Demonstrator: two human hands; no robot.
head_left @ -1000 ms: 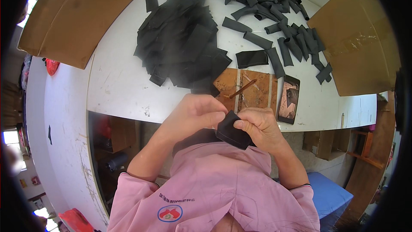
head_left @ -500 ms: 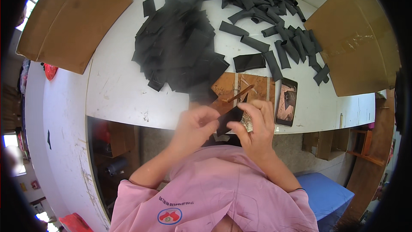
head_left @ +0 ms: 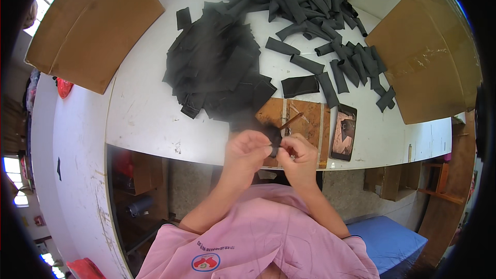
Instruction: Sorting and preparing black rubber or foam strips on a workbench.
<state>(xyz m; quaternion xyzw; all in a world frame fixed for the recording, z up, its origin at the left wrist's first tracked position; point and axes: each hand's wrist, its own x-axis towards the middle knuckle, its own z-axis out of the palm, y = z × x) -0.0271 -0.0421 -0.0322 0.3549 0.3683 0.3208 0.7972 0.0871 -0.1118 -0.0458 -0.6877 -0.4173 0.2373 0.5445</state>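
Just in front of my body, my left hand (head_left: 248,150) and my right hand (head_left: 298,156) meet over the table's front edge. Both pinch a small black fabric piece (head_left: 272,134), bunched and partly blurred between their fingertips. Behind them lies a brown board (head_left: 314,124) with pale strips across it. A thin brown stick (head_left: 291,121) rests on that board, its lower end near my right fingers. To the left spreads a heap of flat black fabric pieces (head_left: 214,67). One flat black piece (head_left: 299,87) with a pale line along its edge lies beyond the board.
Rolled black fabric tubes (head_left: 305,0) are piled at the far side, with several strewn to the right. A phone (head_left: 344,132) lies right of the board. Cardboard boxes stand at left (head_left: 93,26) and right (head_left: 423,51) on the white table (head_left: 139,108). A blue stool (head_left: 387,237) is below right.
My hands have come closer together. The black fabric, earlier a stretched pointed strip, is now bunched between them. My right fingers have closed in, and a shiny patch beside them no longer shows.
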